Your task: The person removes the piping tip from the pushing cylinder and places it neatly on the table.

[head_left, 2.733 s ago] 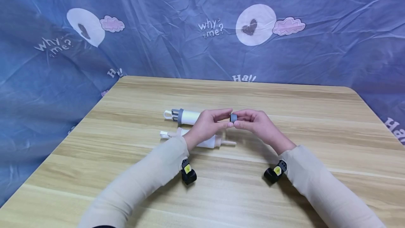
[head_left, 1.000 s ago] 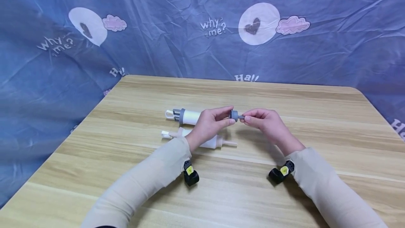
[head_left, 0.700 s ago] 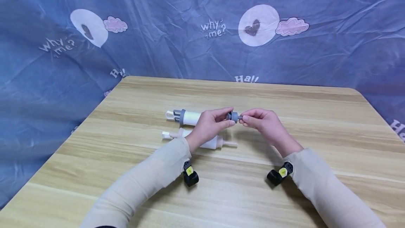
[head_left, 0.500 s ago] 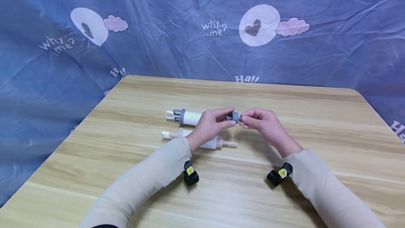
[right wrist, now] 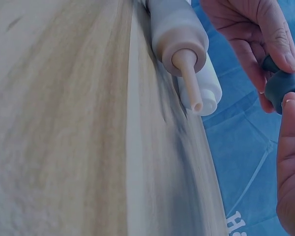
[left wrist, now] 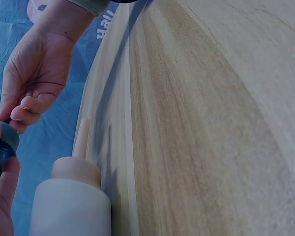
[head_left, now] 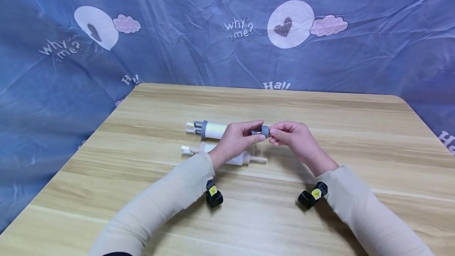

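A small grey cap is held above the table between both hands. My left hand pinches it with thumb and fingers from the left. From the right, my right hand pinches a thin grey stem at the cap's right side, mostly hidden by the fingertips. A grey flared inner piece sticks out of the cap toward the left palm. In the right wrist view the dark cap sits between the two hands' fingertips, its inner piece showing behind it.
Behind the left hand lies a white cylinder with a grey slotted end and white loop handle. A second white cylinder with a pale pink collar and thin nozzle lies nearer, partly under the left wrist. A patterned blue cloth hangs behind the table.
The right fingers have moved left, close against the cap. The stem that showed on the cap's right has slid inward, and the flared piece now protrudes farther on the left.
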The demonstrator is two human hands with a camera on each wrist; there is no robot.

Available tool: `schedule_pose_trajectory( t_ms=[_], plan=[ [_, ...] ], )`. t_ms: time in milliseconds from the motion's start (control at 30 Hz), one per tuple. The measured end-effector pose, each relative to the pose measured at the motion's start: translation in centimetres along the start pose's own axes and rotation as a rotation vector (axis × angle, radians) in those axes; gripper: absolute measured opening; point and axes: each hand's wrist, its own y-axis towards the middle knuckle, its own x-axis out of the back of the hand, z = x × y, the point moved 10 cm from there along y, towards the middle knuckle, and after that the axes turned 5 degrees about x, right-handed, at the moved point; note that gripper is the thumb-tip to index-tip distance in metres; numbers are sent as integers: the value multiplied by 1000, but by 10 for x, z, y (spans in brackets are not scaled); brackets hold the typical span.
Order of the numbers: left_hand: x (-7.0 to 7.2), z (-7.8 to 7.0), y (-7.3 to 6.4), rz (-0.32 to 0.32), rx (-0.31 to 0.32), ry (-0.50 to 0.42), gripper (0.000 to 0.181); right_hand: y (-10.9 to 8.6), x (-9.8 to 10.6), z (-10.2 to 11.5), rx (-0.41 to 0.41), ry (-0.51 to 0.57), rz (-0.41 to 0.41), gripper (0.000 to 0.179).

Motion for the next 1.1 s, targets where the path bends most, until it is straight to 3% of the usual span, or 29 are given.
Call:
schedule_pose_trajectory(
  t_ms=[400,633,933,1100],
  plan=[
    [-2,-2,3,13,-12,6,47,-1,5,1,19,-15,-24,18],
    [-2,-5,3,6,-18,4,47,-1,9,8,87,95,-61,9],
    [-4,-5,4,11,-10,-31,47,-7,4,5,102,-126,31,27],
    [-6,-11,6,18,-31,-19,47,-5,2,8,156,-130,45,33]
  ],
)
